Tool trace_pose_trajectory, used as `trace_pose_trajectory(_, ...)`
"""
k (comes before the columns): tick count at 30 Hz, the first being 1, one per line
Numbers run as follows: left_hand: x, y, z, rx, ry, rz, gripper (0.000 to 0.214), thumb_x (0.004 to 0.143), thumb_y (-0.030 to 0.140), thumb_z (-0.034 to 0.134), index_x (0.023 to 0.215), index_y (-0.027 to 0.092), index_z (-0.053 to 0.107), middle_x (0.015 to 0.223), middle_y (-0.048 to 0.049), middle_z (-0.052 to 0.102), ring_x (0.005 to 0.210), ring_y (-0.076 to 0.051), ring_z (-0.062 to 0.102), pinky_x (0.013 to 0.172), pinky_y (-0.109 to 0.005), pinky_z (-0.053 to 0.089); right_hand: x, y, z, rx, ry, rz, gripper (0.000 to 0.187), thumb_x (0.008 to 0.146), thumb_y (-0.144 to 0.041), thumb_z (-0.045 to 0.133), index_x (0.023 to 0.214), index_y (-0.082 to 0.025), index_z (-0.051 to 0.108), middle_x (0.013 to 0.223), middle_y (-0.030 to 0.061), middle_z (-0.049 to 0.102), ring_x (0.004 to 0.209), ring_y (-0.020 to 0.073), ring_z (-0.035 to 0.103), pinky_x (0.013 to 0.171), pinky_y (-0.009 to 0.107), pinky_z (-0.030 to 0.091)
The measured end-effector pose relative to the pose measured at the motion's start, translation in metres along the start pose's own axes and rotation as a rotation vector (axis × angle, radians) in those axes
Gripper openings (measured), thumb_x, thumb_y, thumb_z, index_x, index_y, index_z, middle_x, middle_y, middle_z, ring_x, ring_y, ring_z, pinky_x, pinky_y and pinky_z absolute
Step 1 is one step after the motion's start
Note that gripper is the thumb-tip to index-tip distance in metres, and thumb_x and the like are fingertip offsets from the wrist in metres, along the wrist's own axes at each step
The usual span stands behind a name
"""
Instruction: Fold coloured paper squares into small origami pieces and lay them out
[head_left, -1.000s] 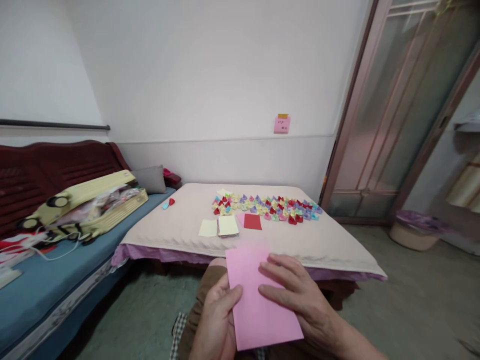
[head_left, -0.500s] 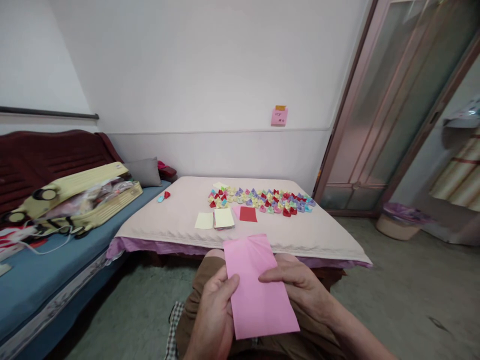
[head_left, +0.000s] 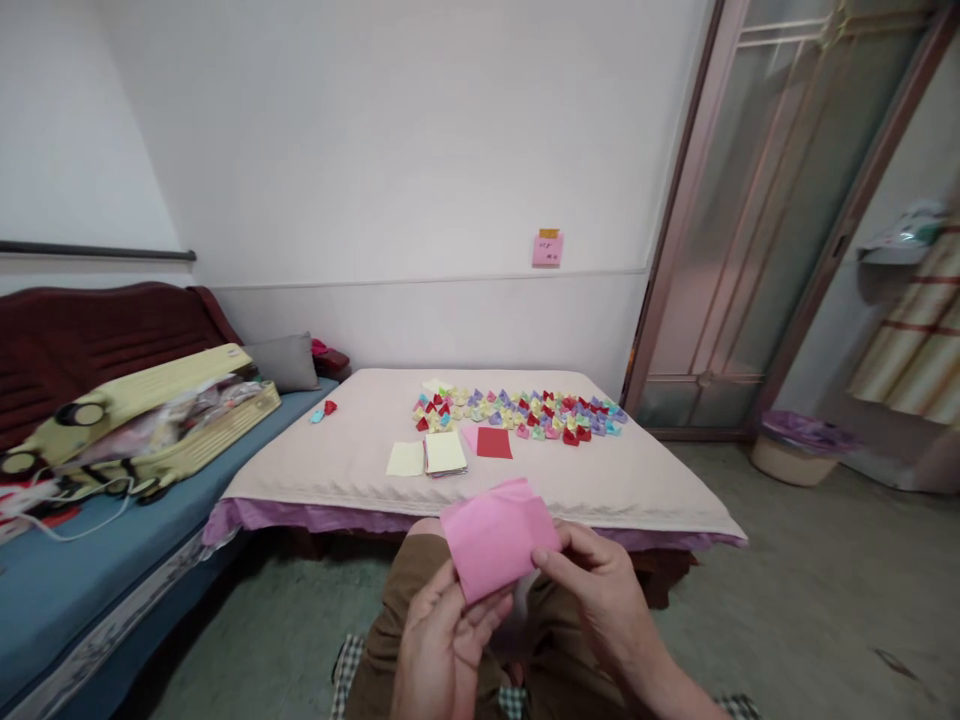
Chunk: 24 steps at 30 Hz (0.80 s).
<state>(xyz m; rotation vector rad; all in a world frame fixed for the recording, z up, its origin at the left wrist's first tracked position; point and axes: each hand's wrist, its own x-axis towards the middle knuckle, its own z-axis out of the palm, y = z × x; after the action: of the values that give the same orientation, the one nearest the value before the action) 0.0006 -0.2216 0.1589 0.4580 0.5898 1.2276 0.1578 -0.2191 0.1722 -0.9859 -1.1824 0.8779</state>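
Note:
Above my lap I hold a pink sheet of paper (head_left: 495, 542), doubled over into a smaller, roughly square shape. My left hand (head_left: 444, 640) supports its lower left edge, thumb and fingers on the paper. At the right edge, my right hand (head_left: 604, 585) pinches the sheet between thumb and fingers. On the covered table beyond lie a stack of pale yellow paper squares (head_left: 445, 452), a single yellow sheet (head_left: 406, 459) to its left and a red paper square (head_left: 495, 443) to its right. Many small folded paper pieces (head_left: 517, 410) in mixed colours spread behind them.
A blue-covered bench (head_left: 161, 525) on the left carries an open yellow suitcase (head_left: 157, 420) and a grey cushion (head_left: 285, 362). Two folded pieces (head_left: 324, 411) sit at the table's left. A lined bin (head_left: 799, 447) stands by the sliding door (head_left: 739, 250). A pink note (head_left: 547, 250) hangs on the wall.
The pink sheet, a tall rectangle before, is now folded over to about half its height. My right hand has shifted from its face to its right edge. The view has tilted slightly.

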Motion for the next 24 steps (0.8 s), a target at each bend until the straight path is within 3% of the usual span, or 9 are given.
trace_pose_trajectory(3,0.003,-0.001,-0.003,-0.001,-0.022,-0.042,0.033,0.068,0.018,0.076,0.1,0.011,0.074,0.099,-0.0178,0.074,0.088,-0.028,0.072,0.079,-0.035,0.055,-0.001,0.0,0.004,-0.045,0.083,0.029,0.024,0.07,-0.031,0.073,0.056,-0.017,0.061,0.057,-0.0019,0.055,0.059,0.015,0.046,0.058,0.025,0.037)
trace_pose_trajectory(7,0.005,-0.004,-0.006,-0.005,-0.024,-0.051,0.039,0.069,0.018,0.075,0.107,0.011,0.071,0.1,-0.0182,0.074,0.089,-0.029,0.071,0.08,-0.036,0.054,0.0,-0.002,0.004,-0.108,0.096,0.035,0.025,0.07,-0.034,0.071,0.055,-0.017,0.06,0.055,-0.0018,0.052,0.059,0.0154,0.044,0.057,0.026,0.036)
trace_pose_trajectory(10,0.005,-0.007,-0.003,-0.044,-0.012,0.05,0.047,0.073,0.027,0.073,0.118,0.016,0.066,0.108,-0.0154,0.072,0.097,-0.029,0.068,0.081,-0.037,0.054,-0.001,-0.004,0.004,-0.161,0.109,0.021,0.027,0.07,-0.035,0.07,0.053,-0.018,0.057,0.054,-0.0022,0.049,0.058,0.0152,0.042,0.055,0.025,0.034)
trace_pose_trajectory(13,0.004,-0.009,0.0,-0.003,-0.075,0.228,0.056,0.07,0.037,0.076,0.121,0.017,0.064,0.113,-0.0155,0.069,0.101,-0.029,0.065,0.082,-0.034,0.053,-0.002,-0.005,0.005,-0.223,0.089,0.002,0.03,0.069,-0.035,0.069,0.049,-0.019,0.054,0.053,-0.0024,0.046,0.057,0.0148,0.04,0.052,0.025,0.032)
trace_pose_trajectory(15,0.005,-0.01,-0.001,0.118,-0.068,0.305,0.058,0.064,0.033,0.08,0.116,0.014,0.066,0.106,-0.0158,0.072,0.091,-0.027,0.067,0.078,-0.031,0.053,-0.003,-0.004,0.006,-0.251,0.068,-0.001,0.031,0.07,-0.036,0.068,0.048,-0.018,0.054,0.053,-0.0024,0.045,0.056,0.0143,0.04,0.051,0.025,0.03)
trace_pose_trajectory(18,0.007,-0.01,-0.007,0.284,0.044,0.302,0.047,0.064,0.031,0.08,0.106,0.011,0.07,0.087,-0.013,0.075,0.08,-0.026,0.069,0.071,-0.031,0.054,-0.006,-0.001,0.009,-0.241,0.039,0.017,0.029,0.071,-0.037,0.067,0.051,-0.018,0.057,0.053,-0.0023,0.046,0.054,0.0138,0.04,0.051,0.025,0.031)
trace_pose_trajectory(24,0.007,-0.007,-0.013,0.287,0.125,0.223,0.041,0.061,0.034,0.081,0.093,0.01,0.074,0.074,-0.0098,0.075,0.071,-0.026,0.069,0.07,-0.035,0.054,-0.009,0.0,0.012,-0.222,0.086,0.0,0.026,0.069,-0.035,0.07,0.052,-0.018,0.058,0.054,-0.0026,0.045,0.056,0.014,0.04,0.051,0.024,0.033)
